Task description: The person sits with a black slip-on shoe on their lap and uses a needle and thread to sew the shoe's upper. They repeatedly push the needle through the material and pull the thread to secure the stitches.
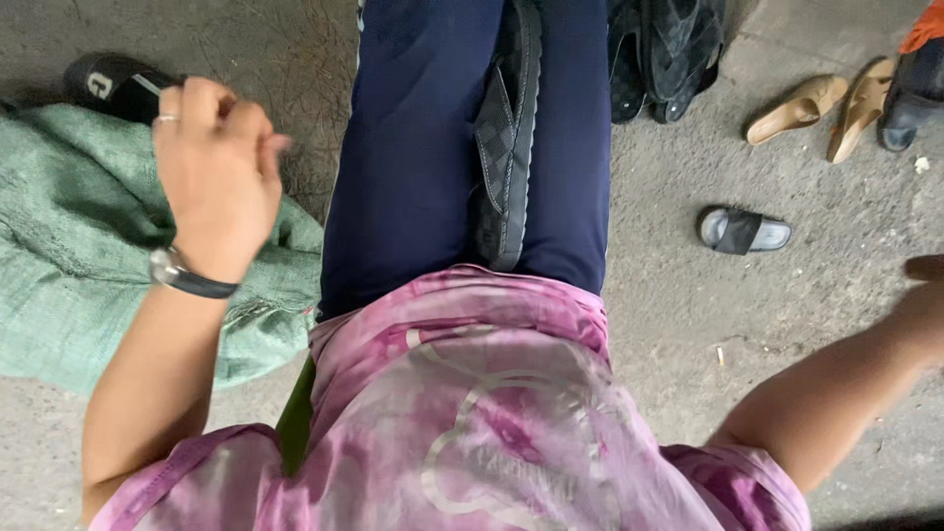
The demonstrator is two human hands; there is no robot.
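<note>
Looking straight down from the head camera: left hand [216,167] raised in the upper left of the frame, fingers curled inward in a loose fist, thumb and fingertips pinched together and blurred at the right edge of the hand, whether anything sits in that pinch cannot be told. Ring on one finger, dark wristwatch [182,275] strapped at the wrist. Hovering above a green woven sack [69,246] spread over the concrete floor [688,315] at the left side. Black slide sandal [108,84] peeking out beyond the sack, top left corner.

Centre frame: black checked sandal [506,147] lying lengthwise between the navy-trousered legs [413,167], resting on the lap just above the hem of a pink tie-dye shirt [472,393].

Right hand [924,285] barely in view at the right edge, mostly cut off, finger state impossible to tell. Forearm stretching out from the lower right.

Upper right: pair of tan sandals [826,108], a grey-and-black slide [744,230] just below them, dark checked footwear [664,59] piled at top centre.
</note>
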